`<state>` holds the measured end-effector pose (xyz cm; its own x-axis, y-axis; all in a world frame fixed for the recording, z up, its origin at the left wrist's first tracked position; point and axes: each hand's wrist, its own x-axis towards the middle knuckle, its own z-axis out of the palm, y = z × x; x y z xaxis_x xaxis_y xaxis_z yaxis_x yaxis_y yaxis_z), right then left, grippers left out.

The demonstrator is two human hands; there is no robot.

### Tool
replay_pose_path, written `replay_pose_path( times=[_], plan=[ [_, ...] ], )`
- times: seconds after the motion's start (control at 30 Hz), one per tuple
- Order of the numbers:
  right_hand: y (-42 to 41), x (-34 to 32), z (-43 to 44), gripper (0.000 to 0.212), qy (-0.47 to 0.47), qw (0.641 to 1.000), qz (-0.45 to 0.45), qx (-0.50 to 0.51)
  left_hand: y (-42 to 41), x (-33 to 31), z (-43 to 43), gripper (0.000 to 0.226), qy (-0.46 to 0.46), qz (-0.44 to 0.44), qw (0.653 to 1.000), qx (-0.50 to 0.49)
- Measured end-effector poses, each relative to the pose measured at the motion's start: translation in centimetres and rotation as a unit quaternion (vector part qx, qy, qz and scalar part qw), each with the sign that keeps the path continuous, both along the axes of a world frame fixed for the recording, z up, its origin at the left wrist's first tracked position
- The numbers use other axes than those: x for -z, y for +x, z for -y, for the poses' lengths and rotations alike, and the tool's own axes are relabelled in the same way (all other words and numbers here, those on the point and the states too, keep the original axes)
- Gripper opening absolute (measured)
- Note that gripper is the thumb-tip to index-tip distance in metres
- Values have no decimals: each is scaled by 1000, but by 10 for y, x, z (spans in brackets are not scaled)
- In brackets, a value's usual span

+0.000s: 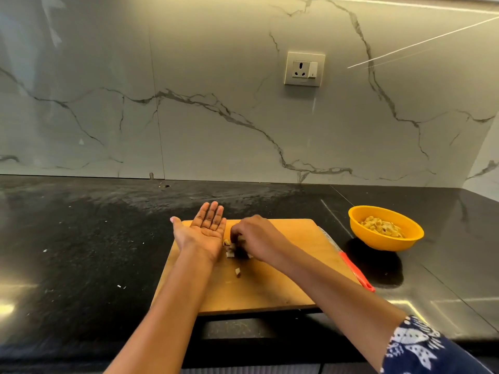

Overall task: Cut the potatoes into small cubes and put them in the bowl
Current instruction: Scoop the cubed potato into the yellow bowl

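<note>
A wooden cutting board (283, 287) lies on the black counter. A small pile of potato cubes (231, 249) sits near its middle, and one loose cube (238, 271) lies a little nearer to me. My left hand (205, 233) is held flat, palm up and empty, at the pile's left side. My right hand (256, 238) reaches over the pile with its fingers curled down onto the cubes. An orange bowl (359, 228) holding cut potato cubes stands to the right of the board.
A knife with a red handle (356, 271) lies along the board's right edge, blade pointing away from me. The black counter (81, 252) carries a few pale specks. A marble wall with a power socket (304, 68) rises behind.
</note>
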<state>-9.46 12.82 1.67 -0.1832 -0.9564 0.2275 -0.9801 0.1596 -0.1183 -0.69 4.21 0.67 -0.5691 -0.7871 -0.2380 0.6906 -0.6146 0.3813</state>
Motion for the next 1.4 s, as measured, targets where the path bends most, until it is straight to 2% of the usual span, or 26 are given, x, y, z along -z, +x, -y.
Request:
replay_pose_path(
  times=[0.07, 0.17, 0.2, 0.27, 0.37, 0.47, 0.53, 0.7, 0.9, 1.07, 1.27, 1.4],
  plan=[
    [-10, -11, 6, 20, 18, 993, 104, 53, -3, -1, -3, 74, 5, 3, 1000, 3],
    [-24, -40, 10, 16, 30, 933, 349, 83, -5, -1, -2, 70, 19, 11, 1000, 5],
    [-24, -51, 12, 15, 14, 916, 394, 74, -5, -1, 0, 69, 25, 11, 1000, 5],
    [-18, -71, 17, 14, -1, 909, 415, 44, -6, 0, 3, 67, 38, 1, 999, 7],
    [6, -84, 32, 15, 35, 927, 374, 6, -7, 0, 3, 61, 57, -24, 998, 4],
    [23, -83, 45, 21, 70, 963, 259, -10, -8, 1, 4, 57, 58, -41, 997, -1],
    [28, -82, 50, 21, 88, 973, 213, -13, -8, 2, 6, 53, 59, -46, 997, -7],
    [34, -85, 58, 18, 100, 974, 204, -10, -9, 3, 8, 47, 51, -41, 998, -14],
    [35, -90, 61, 13, 34, 986, 161, -6, -4, -1, 5, 45, 49, -31, 998, -3],
    [4, -79, 29, 15, -73, 966, 249, -5, 16, -2, 25, 52, 60, -53, 995, -56],
    [-10, -6, 13, 34, 83, 988, 110, -72, 25, 0, 32, 49, 59, -52, 994, -78],
    [-9, 11, -1, 32, 68, 989, 65, -114, 26, 0, 29, 48, 56, -44, 994, -81]
  ],
)
